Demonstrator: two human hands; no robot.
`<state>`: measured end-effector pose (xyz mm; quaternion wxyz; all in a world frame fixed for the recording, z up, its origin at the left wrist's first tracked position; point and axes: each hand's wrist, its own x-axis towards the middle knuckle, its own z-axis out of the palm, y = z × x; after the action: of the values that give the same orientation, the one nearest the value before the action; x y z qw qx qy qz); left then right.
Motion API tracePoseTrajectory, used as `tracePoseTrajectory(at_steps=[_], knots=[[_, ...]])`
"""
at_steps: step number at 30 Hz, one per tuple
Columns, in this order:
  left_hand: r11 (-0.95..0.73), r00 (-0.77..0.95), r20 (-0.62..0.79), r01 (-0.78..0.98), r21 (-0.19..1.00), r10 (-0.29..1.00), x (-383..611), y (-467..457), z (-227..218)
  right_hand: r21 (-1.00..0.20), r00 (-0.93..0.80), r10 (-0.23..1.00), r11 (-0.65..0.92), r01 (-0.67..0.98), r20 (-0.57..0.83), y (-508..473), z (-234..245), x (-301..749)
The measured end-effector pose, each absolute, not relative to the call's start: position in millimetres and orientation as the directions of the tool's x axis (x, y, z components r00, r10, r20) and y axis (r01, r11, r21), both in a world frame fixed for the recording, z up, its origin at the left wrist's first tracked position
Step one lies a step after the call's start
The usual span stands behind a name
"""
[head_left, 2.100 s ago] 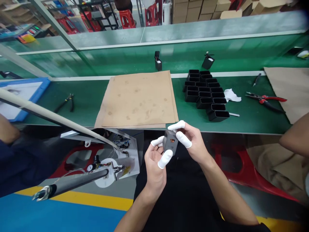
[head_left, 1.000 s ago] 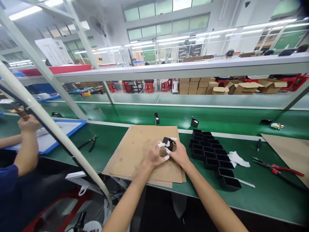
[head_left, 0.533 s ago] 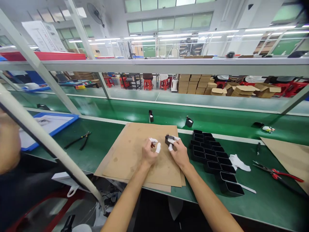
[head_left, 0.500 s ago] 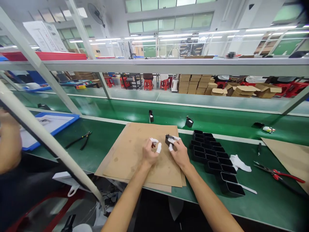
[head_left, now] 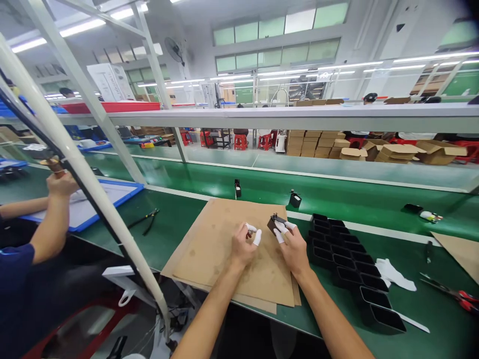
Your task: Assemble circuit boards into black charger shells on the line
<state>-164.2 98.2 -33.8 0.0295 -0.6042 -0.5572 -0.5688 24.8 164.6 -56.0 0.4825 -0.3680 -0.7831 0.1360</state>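
My right hand (head_left: 292, 247), with white finger cots on its fingertips, grips a small black box with metal prongs (head_left: 276, 224), which looks like a plug adapter. The box is tilted over the right side of a brown paper sheet (head_left: 224, 249). To the left of it, my left hand (head_left: 245, 244) hovers over the same sheet. Its thumb and index finger, also in white cots, are curled toward each other with a gap between them, and I see nothing held there. Right of my right hand stand several black open-topped cases (head_left: 337, 260) in rows.
Two similar black units (head_left: 295, 199) (head_left: 238, 188) lie on the green belt behind the paper. Pliers (head_left: 145, 219) rest at left, red-handled pliers (head_left: 454, 294) at right beside a white cloth (head_left: 394, 274). A co-worker's hand (head_left: 62, 183) is above a blue-rimmed tray (head_left: 123, 204), behind a slanted white post (head_left: 93, 184).
The camera view has swung left and up, so the bench appears farther right and lower. More of the co-worker's arms shows. The black box stays in my right hand, tilted slightly more.
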Motion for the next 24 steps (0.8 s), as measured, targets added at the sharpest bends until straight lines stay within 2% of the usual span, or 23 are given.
tracePoseTrajectory(at_steps=[7, 24], knots=[[-0.361, -0.288, 0.714, 0.707, 0.609, 0.638, -164.8, 99.5, -34.3, -0.554, -0.333, 0.691, 0.718, 0.421, 0.642, 162.6, -57.7, 19.6], [-0.327, -0.348, 0.705, 0.701, 0.633, 0.618, -169.4, 99.9, -34.7, -0.57, -0.291, 0.715, 0.689, 0.448, 0.636, 161.1, -57.8, 19.4]])
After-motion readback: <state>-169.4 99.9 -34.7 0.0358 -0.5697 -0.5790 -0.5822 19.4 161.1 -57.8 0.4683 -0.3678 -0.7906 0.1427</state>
